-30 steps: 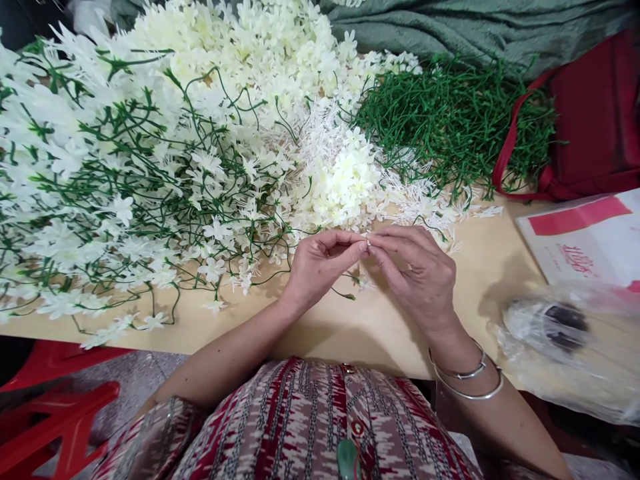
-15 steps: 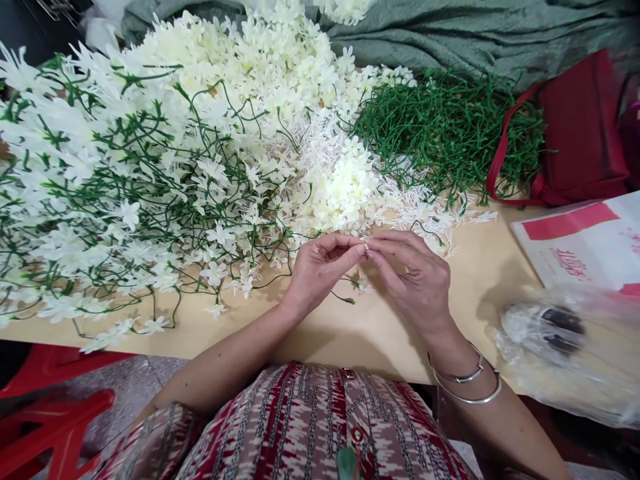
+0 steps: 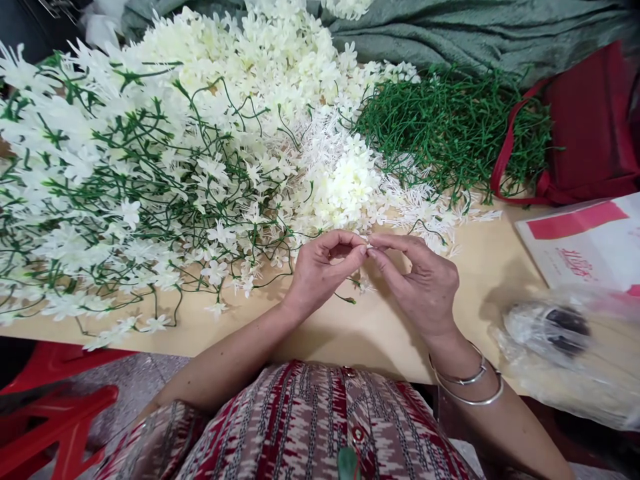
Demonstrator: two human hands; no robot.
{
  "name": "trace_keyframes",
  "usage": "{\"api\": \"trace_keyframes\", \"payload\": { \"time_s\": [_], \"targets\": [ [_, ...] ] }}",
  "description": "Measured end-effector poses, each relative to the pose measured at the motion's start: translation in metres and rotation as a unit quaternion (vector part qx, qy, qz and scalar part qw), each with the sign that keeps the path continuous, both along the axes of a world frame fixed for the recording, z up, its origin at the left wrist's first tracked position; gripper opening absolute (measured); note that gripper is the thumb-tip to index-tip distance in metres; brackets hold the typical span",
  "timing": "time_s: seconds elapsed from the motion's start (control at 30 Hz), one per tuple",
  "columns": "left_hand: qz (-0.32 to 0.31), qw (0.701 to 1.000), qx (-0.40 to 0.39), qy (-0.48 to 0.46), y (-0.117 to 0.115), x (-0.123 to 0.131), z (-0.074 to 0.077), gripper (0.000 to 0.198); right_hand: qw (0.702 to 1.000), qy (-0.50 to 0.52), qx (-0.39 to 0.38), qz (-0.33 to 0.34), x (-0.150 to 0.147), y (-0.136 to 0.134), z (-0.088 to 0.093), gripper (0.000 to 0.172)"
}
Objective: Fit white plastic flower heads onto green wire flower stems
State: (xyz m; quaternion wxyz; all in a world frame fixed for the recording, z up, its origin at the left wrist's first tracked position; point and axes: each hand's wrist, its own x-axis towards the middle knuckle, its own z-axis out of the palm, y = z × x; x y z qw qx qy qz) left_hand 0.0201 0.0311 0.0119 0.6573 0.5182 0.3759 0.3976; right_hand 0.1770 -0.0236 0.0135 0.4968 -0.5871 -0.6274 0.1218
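My left hand (image 3: 327, 267) and my right hand (image 3: 420, 280) meet over the table's front part, thumb and forefinger of each pinched together. Between the touching fingertips is a tiny whitish piece (image 3: 369, 246), too small to name. Just beyond the hands lies a heap of loose white artificial blossoms (image 3: 350, 180) mixed with thin white sprigs (image 3: 415, 193). A pile of green plastic stems (image 3: 450, 133) sits to the far right of that heap. On the left spread white flowers on green stems (image 3: 150, 173). One green stem end (image 3: 347, 299) lies under my hands.
At the right are a dark red bag (image 3: 590, 127) with a strap, a white and pink printed packet (image 3: 575, 247) and a clear plastic bag (image 3: 605, 360) with something dark. Grey-green cloth (image 3: 480, 33) lies behind the table (image 3: 330, 333). Red stools (image 3: 60, 427) stand at the lower left.
My right hand's remaining fingers have shifted slightly, its thumb and forefinger still at the left fingertips. Both hands stay in nearly the same place. The view has moved a little.
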Motion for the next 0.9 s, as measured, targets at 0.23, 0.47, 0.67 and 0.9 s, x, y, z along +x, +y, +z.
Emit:
{"api": "trace_keyframes", "payload": {
  "time_s": [0.23, 0.47, 0.67, 0.9],
  "targets": [
    [0.007, 0.999, 0.037, 0.02, -0.0014, -0.0016, -0.0023, 0.016, 0.999, -0.025, 0.025, 0.021, 0.0014, 0.002, -0.0001, 0.02],
    [0.01, 1.0, 0.019, -0.001, -0.0024, -0.0003, -0.0058, 0.015, 0.999, 0.032, 0.005, 0.022, 0.0002, 0.0017, -0.0025, 0.015],
    [0.011, 1.0, -0.017, -0.017, -0.0026, 0.0005, -0.0036, 0.018, 0.996, 0.084, -0.025, 0.021, -0.0021, 0.0009, -0.001, 0.011],
    [0.019, 1.0, 0.013, 0.012, -0.0034, 0.0013, -0.0032, 0.013, 0.991, 0.12, -0.059, 0.015, -0.0031, -0.0013, -0.0032, 0.011]
  ]
}}
